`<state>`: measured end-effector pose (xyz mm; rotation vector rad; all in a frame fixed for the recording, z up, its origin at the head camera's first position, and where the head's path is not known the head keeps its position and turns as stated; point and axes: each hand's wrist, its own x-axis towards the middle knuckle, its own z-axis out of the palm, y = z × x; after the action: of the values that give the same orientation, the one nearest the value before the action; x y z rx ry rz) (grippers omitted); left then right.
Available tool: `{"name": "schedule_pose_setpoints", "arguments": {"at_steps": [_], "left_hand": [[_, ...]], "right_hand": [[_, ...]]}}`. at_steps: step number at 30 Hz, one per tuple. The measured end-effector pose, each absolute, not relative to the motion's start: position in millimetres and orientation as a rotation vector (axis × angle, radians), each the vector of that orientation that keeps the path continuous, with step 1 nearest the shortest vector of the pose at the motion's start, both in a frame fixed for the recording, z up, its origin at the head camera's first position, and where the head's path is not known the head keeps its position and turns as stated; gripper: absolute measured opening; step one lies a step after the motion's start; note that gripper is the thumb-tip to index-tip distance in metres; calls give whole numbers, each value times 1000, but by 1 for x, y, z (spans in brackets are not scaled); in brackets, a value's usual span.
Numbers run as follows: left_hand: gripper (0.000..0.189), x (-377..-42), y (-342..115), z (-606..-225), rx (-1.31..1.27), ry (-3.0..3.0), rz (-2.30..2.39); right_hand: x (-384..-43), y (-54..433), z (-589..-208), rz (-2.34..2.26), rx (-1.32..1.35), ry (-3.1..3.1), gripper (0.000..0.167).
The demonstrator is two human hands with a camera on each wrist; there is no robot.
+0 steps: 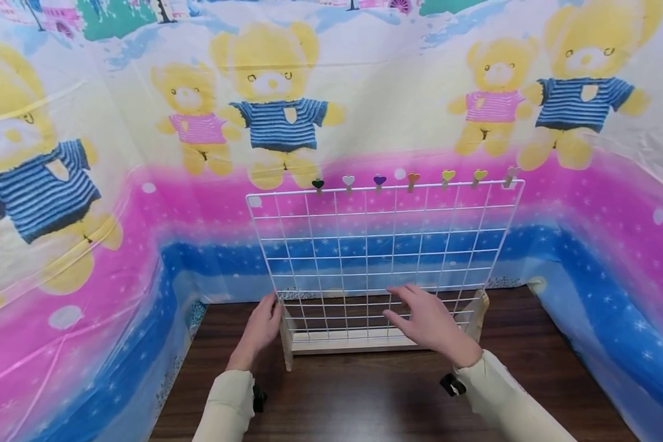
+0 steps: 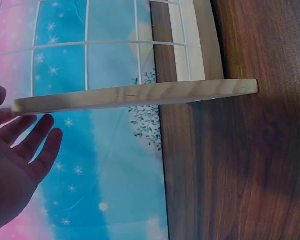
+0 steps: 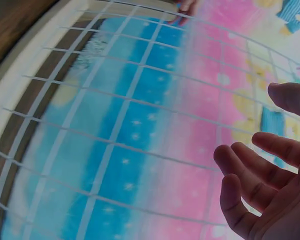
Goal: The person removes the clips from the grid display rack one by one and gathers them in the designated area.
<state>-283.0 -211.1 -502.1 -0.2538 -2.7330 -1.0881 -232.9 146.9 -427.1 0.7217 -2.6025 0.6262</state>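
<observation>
Around, printed cloth, clips atop grid, left hand pinching post, right hand loose

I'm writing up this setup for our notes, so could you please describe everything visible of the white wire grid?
The white wire grid is a wide rectangular panel of thin crossing bars, apparently metal. It stands roughly upright in a pale wooden stand on the dark tabletop. Seven heart-shaped clips in several colours sit along its top edge. The left hand is at its lower left, the right hand in front; whether either touches it is unclear.
</observation>
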Motion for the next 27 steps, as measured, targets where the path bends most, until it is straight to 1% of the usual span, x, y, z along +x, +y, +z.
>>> {"name": "schedule_pose_setpoints", "arguments": {"at_steps": [7,14,22,27], "left_hand": [[41,-283,-213,-508,-303,-2692,-1091],[38,-280,-215,-510,-390,-2608,-1053],[39,-285,-218,-512,-310,-2676,-1138],[40,-285,-219,-512,-292,-2691,-1149]], "right_hand": [[-237,133,-385,639,815,-2529,43],[-239,121,-348,689,902,-2428,42],[-244,107,-314,710,997,-2314,40],[-247,96,-288,776,1042,-2238,36]]}}
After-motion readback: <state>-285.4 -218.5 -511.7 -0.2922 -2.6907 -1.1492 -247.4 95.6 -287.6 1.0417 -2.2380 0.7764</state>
